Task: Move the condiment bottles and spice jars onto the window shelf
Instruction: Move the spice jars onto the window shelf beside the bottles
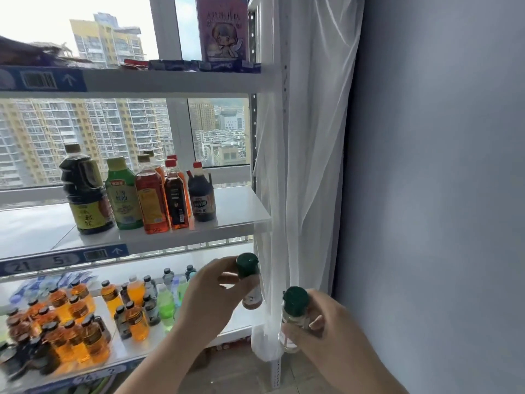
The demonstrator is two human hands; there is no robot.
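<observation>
My left hand [211, 294] grips a small spice jar [251, 291] with a dark green cap and brownish contents, held upright below the middle shelf's right end. My right hand [326, 328] grips a second green-capped spice jar [292, 319] of clear glass, lower and to the right, in front of the curtain. On the white window shelf [241, 206] stand several condiment bottles: a large dark soy bottle [85, 194], a green bottle [123, 194], amber oil bottles [152, 200] and a small dark jug [201, 194]. The shelf's right part is bare.
The lower shelf [119, 356] holds many small orange, green and clear drink bottles. The top shelf [170, 81] carries flat packs and a pink box [224, 29]. A white sheer curtain [306, 166] hangs beside the rack's right post, with a grey wall [440, 166] beyond.
</observation>
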